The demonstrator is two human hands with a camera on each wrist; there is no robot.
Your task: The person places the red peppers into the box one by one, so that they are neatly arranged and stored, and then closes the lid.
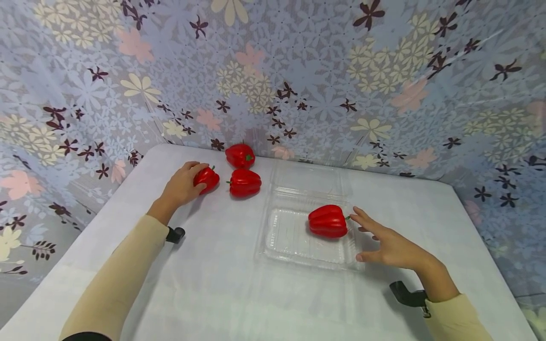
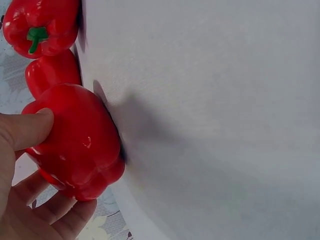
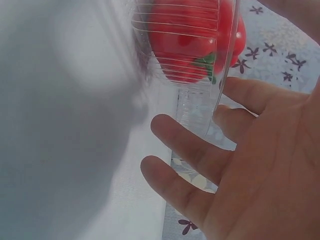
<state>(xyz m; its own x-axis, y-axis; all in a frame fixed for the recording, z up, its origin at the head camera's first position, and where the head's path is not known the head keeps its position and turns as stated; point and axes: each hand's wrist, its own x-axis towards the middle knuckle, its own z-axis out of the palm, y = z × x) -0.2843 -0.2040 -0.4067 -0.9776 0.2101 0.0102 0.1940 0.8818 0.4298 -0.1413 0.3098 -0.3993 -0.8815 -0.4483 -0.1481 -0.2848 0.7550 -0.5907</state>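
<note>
My left hand grips a red bell pepper at the table's left side, thumb on one side and fingers on the other. In the left wrist view this bell pepper sits low at the table surface. Another red bell pepper lies on its side in a clear plastic clamshell container, its green stem pointing right. Beside the container's right wall, my right hand is spread with fingers apart and holds nothing. The right wrist view has its fingertips right at the clear rim.
Two more red bell peppers, one near the back edge and one just in front of it, lie between my left hand and the container. The container's lid lies folded back toward the floral curtain behind the white table.
</note>
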